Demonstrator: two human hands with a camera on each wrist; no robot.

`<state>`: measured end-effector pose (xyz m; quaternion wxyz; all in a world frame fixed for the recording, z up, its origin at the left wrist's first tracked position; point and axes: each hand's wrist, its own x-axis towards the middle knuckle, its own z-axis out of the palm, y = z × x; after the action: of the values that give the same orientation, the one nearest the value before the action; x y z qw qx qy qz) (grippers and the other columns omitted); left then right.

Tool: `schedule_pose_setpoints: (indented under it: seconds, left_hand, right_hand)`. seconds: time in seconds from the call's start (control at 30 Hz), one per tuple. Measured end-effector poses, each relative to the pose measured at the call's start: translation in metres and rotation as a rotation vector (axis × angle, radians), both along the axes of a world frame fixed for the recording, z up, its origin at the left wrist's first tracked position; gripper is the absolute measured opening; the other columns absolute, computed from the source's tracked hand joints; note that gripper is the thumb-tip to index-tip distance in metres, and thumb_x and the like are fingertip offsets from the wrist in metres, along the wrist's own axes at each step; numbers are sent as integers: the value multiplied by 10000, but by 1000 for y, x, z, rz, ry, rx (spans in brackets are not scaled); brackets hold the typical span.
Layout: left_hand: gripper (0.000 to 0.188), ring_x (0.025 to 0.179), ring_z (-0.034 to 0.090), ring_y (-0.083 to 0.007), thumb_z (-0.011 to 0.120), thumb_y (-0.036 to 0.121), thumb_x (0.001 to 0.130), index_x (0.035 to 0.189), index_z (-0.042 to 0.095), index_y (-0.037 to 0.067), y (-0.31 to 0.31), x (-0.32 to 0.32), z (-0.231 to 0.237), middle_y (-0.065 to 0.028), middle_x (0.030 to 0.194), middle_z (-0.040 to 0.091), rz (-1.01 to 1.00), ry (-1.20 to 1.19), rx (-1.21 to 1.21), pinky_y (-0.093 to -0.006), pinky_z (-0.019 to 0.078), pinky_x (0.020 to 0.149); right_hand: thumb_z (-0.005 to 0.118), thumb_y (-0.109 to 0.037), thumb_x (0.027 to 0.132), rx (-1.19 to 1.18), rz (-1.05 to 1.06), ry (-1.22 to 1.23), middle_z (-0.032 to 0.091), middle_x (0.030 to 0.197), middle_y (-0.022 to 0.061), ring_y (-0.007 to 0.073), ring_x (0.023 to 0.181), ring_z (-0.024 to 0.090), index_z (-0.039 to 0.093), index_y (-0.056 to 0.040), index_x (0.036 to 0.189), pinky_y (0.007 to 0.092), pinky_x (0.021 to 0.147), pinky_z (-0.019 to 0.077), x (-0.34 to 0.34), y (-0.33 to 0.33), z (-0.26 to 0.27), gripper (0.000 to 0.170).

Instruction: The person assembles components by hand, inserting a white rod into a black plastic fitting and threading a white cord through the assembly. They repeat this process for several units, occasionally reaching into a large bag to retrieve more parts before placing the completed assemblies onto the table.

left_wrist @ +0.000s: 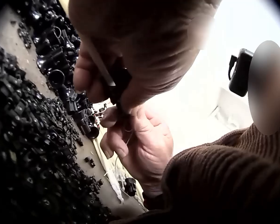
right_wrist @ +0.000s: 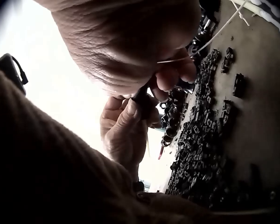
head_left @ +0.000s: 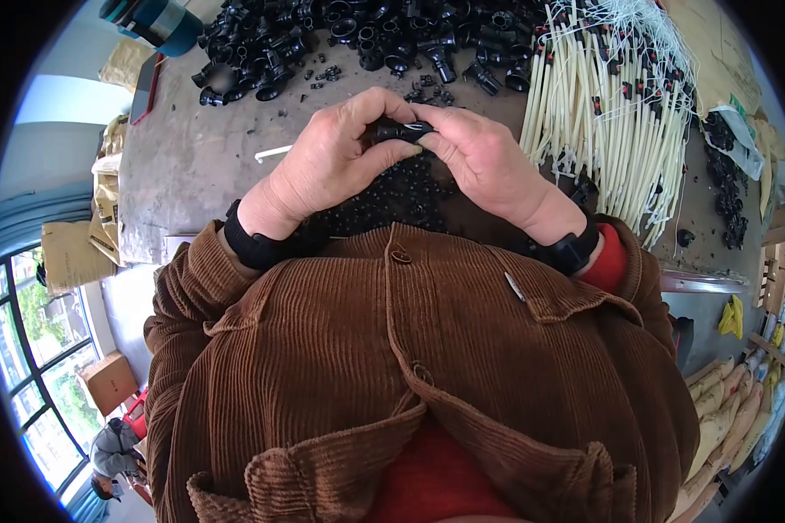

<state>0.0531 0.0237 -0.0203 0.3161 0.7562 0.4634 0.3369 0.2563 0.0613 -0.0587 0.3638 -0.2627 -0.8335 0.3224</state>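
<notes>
My left hand [head_left: 323, 161] grips a small black plastic fitting [head_left: 397, 132] between thumb and curled fingers, above the near part of the table. From the other side, my right hand [head_left: 488, 161] pinches the same fitting, its fingertips meeting those of the left. A white rod [left_wrist: 100, 63] runs under the left palm to the fitting in the left wrist view, and its end sticks out left of that hand in the head view. In the right wrist view a thin white string [right_wrist: 219, 35] trails from the right hand. Fingers hide most of the fitting.
Small black clips [right_wrist: 196, 140] lie heaped below the hands. Larger black fittings [head_left: 366, 35] pile up at the back of the table [head_left: 179, 166]. A bundle of cream rods [head_left: 576, 96] with white strings lies at the right. A dark teal cup [head_left: 170, 30] stands back left.
</notes>
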Motion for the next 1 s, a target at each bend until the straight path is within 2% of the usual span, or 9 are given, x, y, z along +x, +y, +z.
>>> schedule_pose_setpoints:
  seconds: [0.2, 0.3, 0.47, 0.5, 0.57, 0.6, 0.7, 0.83, 1.0]
  left_hand:
    - [115, 652, 589, -121, 686, 87, 840, 931, 638, 36, 5, -3, -7, -49, 795, 647, -91, -46, 180, -240, 482, 582]
    - [56, 657, 600, -131, 650, 96, 869, 878, 657, 41, 3, -4, 2, -58, 765, 645, -76, -8, -76, -250, 482, 582]
    - [105, 699, 555, -94, 605, 93, 914, 943, 637, -3, 8, -7, 13, -29, 783, 620, -45, 130, -40, -232, 457, 625]
    - [109, 686, 547, -87, 598, 98, 920, 940, 635, -3, 10, -11, 17, -26, 778, 615, -20, 2, -106, -228, 451, 617]
    - [120, 661, 530, -73, 585, 108, 931, 934, 631, -3, 15, -17, 26, -20, 767, 605, 30, -252, -226, -219, 440, 602]
    - [120, 661, 530, -73, 585, 108, 931, 934, 631, -3, 16, -17, 32, -20, 767, 605, 32, -248, -221, -219, 440, 602]
    - [158, 601, 494, -59, 567, 151, 952, 873, 605, 19, 14, -14, 46, 3, 721, 564, 94, -408, -744, -207, 419, 568]
    - [222, 551, 463, -56, 540, 195, 971, 814, 577, 43, 24, -6, 25, 20, 668, 528, 92, -369, -461, -204, 393, 522]
    - [280, 528, 433, -51, 554, 251, 963, 772, 564, 47, 32, -8, 37, 37, 628, 497, 53, -115, -546, -201, 351, 489]
  right_hand:
    - [587, -89, 895, -29, 37, 49, 651, 891, 159, 270, 797, 642, 608, 17, 1092, 306, 699, 507, -1, -3, -6, 225]
    - [588, -87, 890, -67, 73, 28, 651, 867, 153, 260, 770, 641, 609, 16, 1085, 306, 688, 506, 0, -5, -3, 221]
    - [590, -90, 887, -317, 106, -10, 648, 817, 134, 228, 692, 627, 619, 14, 1061, 295, 651, 499, 4, -6, 9, 205]
    - [591, -91, 886, -376, 94, 1, 646, 803, 129, 220, 672, 622, 623, 15, 1049, 292, 639, 496, 4, -6, 10, 197]
    - [598, -92, 881, -321, 85, 17, 643, 795, 125, 214, 662, 617, 627, 14, 1034, 290, 629, 491, 5, -7, 11, 189]
    - [604, -93, 875, -271, 78, 28, 639, 787, 121, 209, 652, 612, 631, 13, 1019, 288, 619, 487, 5, -8, 12, 181]
    - [616, -94, 861, -167, 79, 39, 632, 772, 116, 206, 636, 603, 637, 12, 990, 289, 600, 478, 4, -7, 12, 168]
    - [635, -93, 835, -48, 92, 27, 623, 753, 112, 216, 622, 593, 643, 9, 959, 294, 577, 467, 5, -6, 10, 161]
    - [647, -94, 811, -1, 88, 26, 618, 742, 113, 232, 615, 591, 645, 6, 938, 300, 559, 462, 7, -4, 8, 162]
